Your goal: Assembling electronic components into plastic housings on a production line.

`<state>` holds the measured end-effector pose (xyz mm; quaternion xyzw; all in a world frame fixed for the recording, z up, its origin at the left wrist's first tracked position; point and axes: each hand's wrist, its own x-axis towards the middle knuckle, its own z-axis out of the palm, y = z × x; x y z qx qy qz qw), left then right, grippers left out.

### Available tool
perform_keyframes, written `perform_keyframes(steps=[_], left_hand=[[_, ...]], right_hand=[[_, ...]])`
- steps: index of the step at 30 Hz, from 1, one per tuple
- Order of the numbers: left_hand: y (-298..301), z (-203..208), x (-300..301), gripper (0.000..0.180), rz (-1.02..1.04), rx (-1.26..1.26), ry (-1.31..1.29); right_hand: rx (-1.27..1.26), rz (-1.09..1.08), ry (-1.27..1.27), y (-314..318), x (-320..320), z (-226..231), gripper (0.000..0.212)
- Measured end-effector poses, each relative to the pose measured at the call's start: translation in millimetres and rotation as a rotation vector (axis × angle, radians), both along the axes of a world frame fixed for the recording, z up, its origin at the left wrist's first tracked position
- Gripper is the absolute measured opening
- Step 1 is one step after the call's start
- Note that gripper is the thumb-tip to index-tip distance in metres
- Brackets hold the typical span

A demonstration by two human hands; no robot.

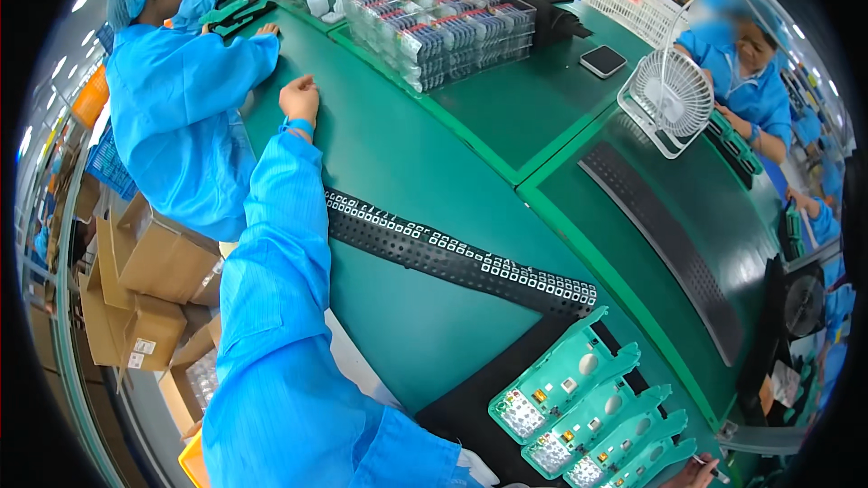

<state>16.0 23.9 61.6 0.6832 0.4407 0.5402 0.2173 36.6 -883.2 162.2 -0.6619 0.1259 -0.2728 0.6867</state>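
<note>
Item count: teal housings (565,411) in the lower-right group, four; black mat (470,402) beneath them, one; tool (713,469), one; wearer's hands (300,101), two; perforated strips (425,259), two; white fan (671,95), one; tray stack (434,32), one; phone-like device (603,61), one; white crate (633,2), one

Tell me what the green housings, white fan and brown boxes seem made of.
Green housings: likely moulded plastic, slightly glossy, with smooth, evenly coloured curves.
White fan: plastic or painted metal, smooth; its thin bars fit either.
Brown boxes: almost surely cardboard, matte, with creased open flaps.
</note>
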Motion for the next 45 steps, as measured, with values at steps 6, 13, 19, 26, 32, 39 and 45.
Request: perform_keyframes(steps=[6, 13, 19, 26, 32, 39, 45], left_hand=[[-3, -4, -8, 0.064, -0.223, 0.007, -0.335], [-13, 29, -55, 0.077, -0.570, -0.452, -0.602], [-125, 76, -88, 0.061, -0.919, -0.743, 0.229], [-271, 51, -148, 0.061, -0.634, 0.079, 0.693], [-318, 64, -118, 0.049, -0.272, 0.149, 0.957], [-402, 100, -72, 0.037, -0.884, 0.384, 0.582], [-425, 94, -36, 0.022, -0.992, 0.455, 0.666]], right_hand=[[0.018, 0.102, -0.023, 8, -3, 4, 0.039], [0.091, 0.150, -0.091, -2, -8, -4, 0.032], [0.058, 0.223, -0.178, 24, -16, 19, 0.031], [0.216, 0.380, -0.136, -28, -20, 3, 0.027], [0.254, 0.476, -0.154, -29, -23, 4, 0.026], [0.314, 0.508, -0.171, -16, -28, 9, 0.025], [0.171, 0.464, -0.133, 3, -30, 12, 0.028]])
